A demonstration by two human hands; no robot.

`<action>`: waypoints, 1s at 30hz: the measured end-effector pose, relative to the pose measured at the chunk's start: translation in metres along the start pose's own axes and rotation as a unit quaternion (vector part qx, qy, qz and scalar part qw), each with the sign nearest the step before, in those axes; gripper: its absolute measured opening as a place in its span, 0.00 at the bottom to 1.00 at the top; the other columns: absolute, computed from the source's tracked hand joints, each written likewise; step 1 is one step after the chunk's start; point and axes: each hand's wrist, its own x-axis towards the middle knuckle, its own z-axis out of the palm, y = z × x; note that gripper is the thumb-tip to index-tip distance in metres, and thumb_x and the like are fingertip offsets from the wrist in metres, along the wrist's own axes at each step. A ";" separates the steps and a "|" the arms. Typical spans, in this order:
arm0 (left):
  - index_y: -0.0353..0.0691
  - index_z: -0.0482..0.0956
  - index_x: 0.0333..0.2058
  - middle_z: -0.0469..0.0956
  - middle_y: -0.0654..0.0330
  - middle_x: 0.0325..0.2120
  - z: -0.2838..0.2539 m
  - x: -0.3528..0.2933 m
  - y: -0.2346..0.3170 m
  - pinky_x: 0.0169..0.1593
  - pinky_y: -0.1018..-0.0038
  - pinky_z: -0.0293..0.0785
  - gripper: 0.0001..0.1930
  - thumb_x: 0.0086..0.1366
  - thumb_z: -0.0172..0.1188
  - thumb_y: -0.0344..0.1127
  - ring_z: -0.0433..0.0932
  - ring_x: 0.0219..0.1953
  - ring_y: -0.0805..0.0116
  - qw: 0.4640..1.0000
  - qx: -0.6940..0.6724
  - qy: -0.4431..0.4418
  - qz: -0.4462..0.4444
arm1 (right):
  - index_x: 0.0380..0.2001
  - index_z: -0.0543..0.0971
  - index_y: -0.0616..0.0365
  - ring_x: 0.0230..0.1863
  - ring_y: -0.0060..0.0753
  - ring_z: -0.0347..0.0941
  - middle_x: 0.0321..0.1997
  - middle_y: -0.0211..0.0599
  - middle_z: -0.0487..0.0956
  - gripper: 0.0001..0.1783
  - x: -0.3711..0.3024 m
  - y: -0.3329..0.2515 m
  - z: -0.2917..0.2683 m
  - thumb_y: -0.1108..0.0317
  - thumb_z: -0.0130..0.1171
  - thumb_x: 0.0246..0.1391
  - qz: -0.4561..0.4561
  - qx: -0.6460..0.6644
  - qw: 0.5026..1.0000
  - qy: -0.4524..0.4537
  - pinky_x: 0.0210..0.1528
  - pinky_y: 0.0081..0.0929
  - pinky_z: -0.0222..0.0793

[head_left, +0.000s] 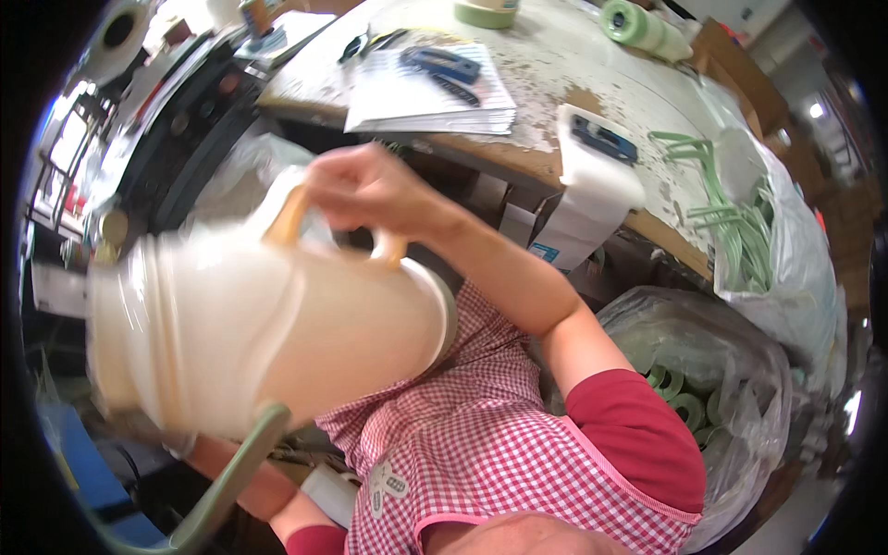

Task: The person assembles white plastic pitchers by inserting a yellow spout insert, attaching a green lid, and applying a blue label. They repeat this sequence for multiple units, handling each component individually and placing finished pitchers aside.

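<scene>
A large cream plastic jug (305, 319), shaped like a thermos, lies nearly level across the left half of the view, with motion blur on it. My right hand (356, 190) is closed round its yellow-and-cream side handle. A green curved bail handle (227, 486) hangs from the jug's lower side. My left hand (139, 427) is at the jug's far-left end, mostly hidden behind it and blurred. Its fingers do not show, so its grip cannot be told.
Ahead stands a worn white table (546, 65) bearing a paper stack (435, 102), a blue cutter (442, 65) and a white pad (601, 166) hanging over its edge. At right, plastic bags hold green strips (731, 222) and green rings (684, 407).
</scene>
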 end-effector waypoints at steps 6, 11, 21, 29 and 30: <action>0.25 0.82 0.51 0.86 0.46 0.40 -0.181 -0.255 -0.102 0.49 0.67 0.79 0.30 0.81 0.46 0.53 0.84 0.39 0.56 0.832 0.265 0.188 -0.450 | 0.35 0.78 0.51 0.26 0.17 0.69 0.27 0.24 0.76 0.18 -0.101 -0.154 -0.163 0.49 0.54 0.73 -0.270 -0.083 0.862 0.422 0.36 0.20 0.67; 0.33 0.81 0.48 0.82 0.39 0.42 -0.214 -0.464 -0.038 0.47 0.47 0.77 0.25 0.77 0.52 0.53 0.81 0.41 0.37 0.641 0.508 -0.325 -0.475 | 0.58 0.77 0.69 0.53 0.36 0.75 0.54 0.40 0.79 0.29 -0.081 -0.167 -0.309 0.54 0.64 0.67 -0.349 -0.376 0.631 0.582 0.58 0.34 0.70; 0.35 0.65 0.69 0.70 0.40 0.64 -0.202 -0.485 -0.062 0.67 0.52 0.70 0.55 0.44 0.82 0.51 0.73 0.63 0.41 0.588 0.448 -0.517 -0.431 | 0.48 0.84 0.66 0.42 0.42 0.83 0.37 0.49 0.85 0.24 -0.137 -0.130 -0.481 0.54 0.67 0.59 0.010 -0.623 0.646 0.441 0.46 0.36 0.77; 0.33 0.69 0.64 0.75 0.44 0.56 -0.168 -0.424 -0.071 0.59 0.56 0.73 0.38 0.59 0.73 0.43 0.76 0.56 0.47 0.526 0.413 -0.537 -0.514 | 0.32 0.84 0.61 0.34 0.35 0.84 0.36 0.40 0.87 0.24 -0.253 -0.114 -0.139 0.47 0.68 0.59 0.568 -0.379 0.728 -0.062 0.37 0.34 0.77; 0.33 0.70 0.64 0.75 0.44 0.55 -0.174 -0.418 -0.072 0.58 0.56 0.74 0.37 0.60 0.72 0.43 0.76 0.55 0.48 0.536 0.426 -0.515 -0.516 | 0.32 0.83 0.62 0.36 0.44 0.83 0.33 0.44 0.85 0.25 -0.276 -0.088 -0.128 0.46 0.72 0.55 0.571 -0.507 0.644 -0.039 0.38 0.38 0.76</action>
